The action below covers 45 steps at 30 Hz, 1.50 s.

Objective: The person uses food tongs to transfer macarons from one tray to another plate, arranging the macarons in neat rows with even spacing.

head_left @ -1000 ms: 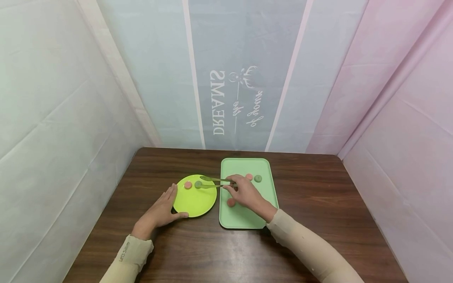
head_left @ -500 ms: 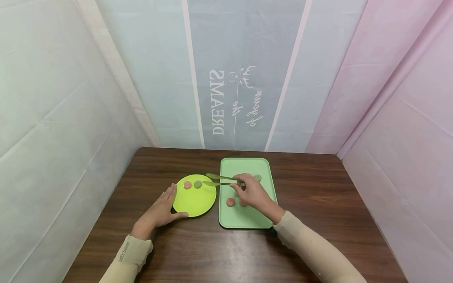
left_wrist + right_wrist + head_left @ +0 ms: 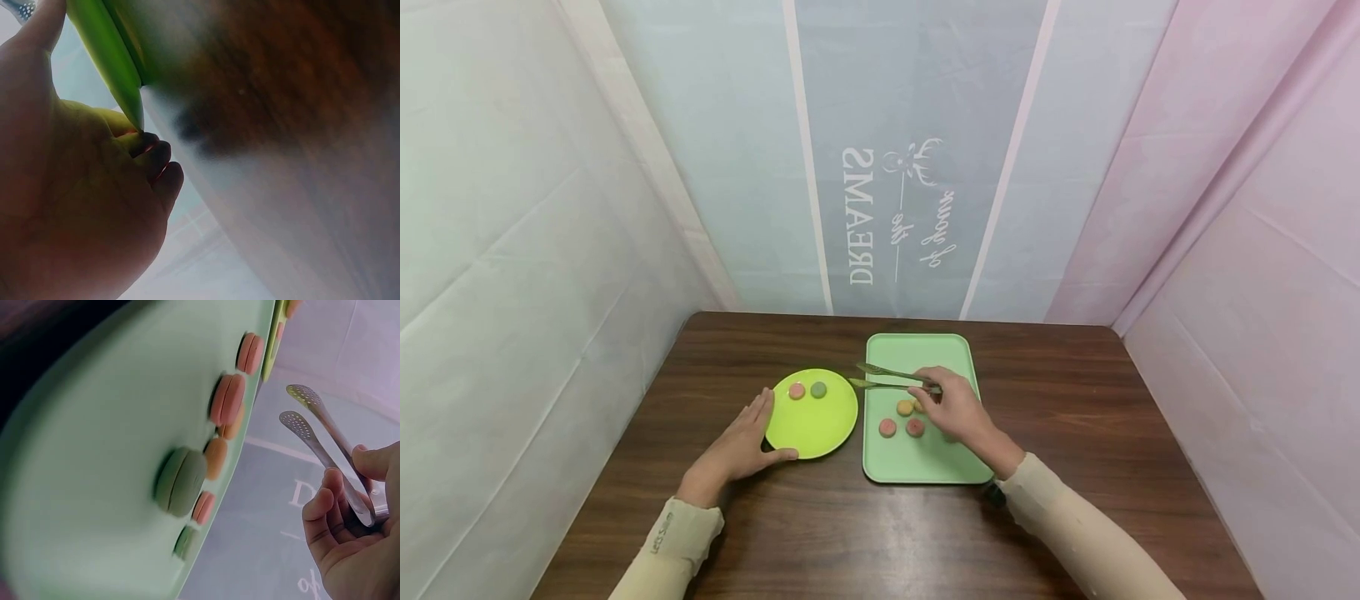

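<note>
My right hand [image 3: 951,404] holds a pair of metal tongs [image 3: 328,434] above the green rectangular tray. The tongs' perforated tips are apart with nothing between them, pointing left toward the plate. My left hand [image 3: 737,442] rests against the left rim of the round lime-yellow plate [image 3: 812,429], its fingers extended along the edge and the thumb at the front. On that plate sit a pink macaron [image 3: 797,390] and a green macaron [image 3: 818,389]. The tray bears pink macarons [image 3: 228,400], orange-yellow macarons [image 3: 215,458] and green macarons [image 3: 181,481]; in the head view my right hand hides some.
The light green tray [image 3: 917,471] lies just right of the plate on a dark wooden table [image 3: 1060,400]. A printed cloth backdrop [image 3: 917,100] hangs behind the table, with pale cloth walls at both sides.
My right hand has drawn the tongs right, away from the green macaron on the plate and over the tray. The macaron stays on the plate. My left hand keeps its place at the rim.
</note>
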Motion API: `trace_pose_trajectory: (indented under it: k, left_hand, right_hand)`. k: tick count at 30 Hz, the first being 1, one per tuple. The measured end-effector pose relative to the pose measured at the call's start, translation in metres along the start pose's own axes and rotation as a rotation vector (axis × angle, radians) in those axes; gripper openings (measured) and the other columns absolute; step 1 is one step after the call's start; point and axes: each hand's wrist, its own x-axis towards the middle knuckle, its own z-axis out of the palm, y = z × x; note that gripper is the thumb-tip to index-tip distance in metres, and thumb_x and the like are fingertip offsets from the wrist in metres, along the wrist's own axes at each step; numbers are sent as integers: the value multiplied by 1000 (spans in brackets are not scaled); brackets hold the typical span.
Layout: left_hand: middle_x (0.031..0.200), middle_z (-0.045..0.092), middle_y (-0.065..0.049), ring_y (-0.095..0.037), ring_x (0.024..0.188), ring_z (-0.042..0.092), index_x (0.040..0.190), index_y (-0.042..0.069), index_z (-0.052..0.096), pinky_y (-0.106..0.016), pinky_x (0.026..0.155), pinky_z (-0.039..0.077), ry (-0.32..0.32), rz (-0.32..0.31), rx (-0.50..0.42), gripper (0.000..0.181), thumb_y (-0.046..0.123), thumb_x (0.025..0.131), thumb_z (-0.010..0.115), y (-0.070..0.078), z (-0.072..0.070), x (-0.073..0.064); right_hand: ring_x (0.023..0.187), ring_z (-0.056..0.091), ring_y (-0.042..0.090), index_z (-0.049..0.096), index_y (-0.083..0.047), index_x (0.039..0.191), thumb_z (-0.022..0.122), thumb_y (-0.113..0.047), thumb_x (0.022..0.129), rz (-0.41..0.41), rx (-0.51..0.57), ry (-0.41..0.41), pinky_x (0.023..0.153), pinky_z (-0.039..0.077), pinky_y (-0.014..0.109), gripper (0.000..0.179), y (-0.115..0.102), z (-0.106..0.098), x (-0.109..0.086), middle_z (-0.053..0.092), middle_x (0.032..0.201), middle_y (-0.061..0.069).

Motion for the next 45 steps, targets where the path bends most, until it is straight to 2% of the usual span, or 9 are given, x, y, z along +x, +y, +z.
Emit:
trace_pose_trajectory:
  k: [5,10,17,24,27,37,45]
  left_hand:
    - [178,5,-26,-43,164,12,170,-6,6,-59,133,17,-7,-5,8,128,72,92,71,0,0,-1]
    - [178,6,-26,-43,164,12,170,-6,6,-59,133,17,-2,-1,6,127,71,93,72,1,0,-1]
    - [177,7,-27,-44,164,13,169,-7,7,-60,133,18,6,3,14,128,72,92,72,-1,0,0]
    - [177,7,-27,-43,164,13,170,-6,7,-60,133,17,9,4,13,128,72,92,72,-2,2,0]
    - [178,7,-27,-43,164,12,170,-6,6,-59,133,17,3,3,12,128,72,92,71,-2,2,0]
    - [177,8,-27,-44,164,13,169,-7,7,-60,133,18,8,10,16,128,72,92,71,-1,0,-1]
    - [177,9,-28,-45,163,14,169,-8,9,-61,132,18,18,21,10,128,71,92,72,-1,0,0]
  right_hand:
    - [82,64,11,76,-7,133,77,-21,103,10,11,6,71,60,32,32,4,-11,-6,74,112,8]
    - [78,62,12,75,-11,135,75,-19,104,6,6,20,69,58,33,32,13,-22,-13,73,115,6]
    - [85,72,14,75,-7,131,78,-20,103,44,-19,61,73,64,34,31,26,-31,-22,72,105,5]
    - [72,60,13,76,-4,128,79,-18,102,49,-52,100,61,54,30,30,33,-39,-27,68,94,3]
    - [71,57,12,76,-3,127,79,-17,101,53,-67,110,60,51,29,29,37,-41,-31,67,93,3]
    - [77,64,15,76,-2,127,80,-16,101,95,-69,132,64,57,32,30,44,-45,-39,70,99,8]
    - [86,72,22,75,1,127,79,-18,101,129,-75,139,69,62,36,32,51,-47,-42,73,107,14]
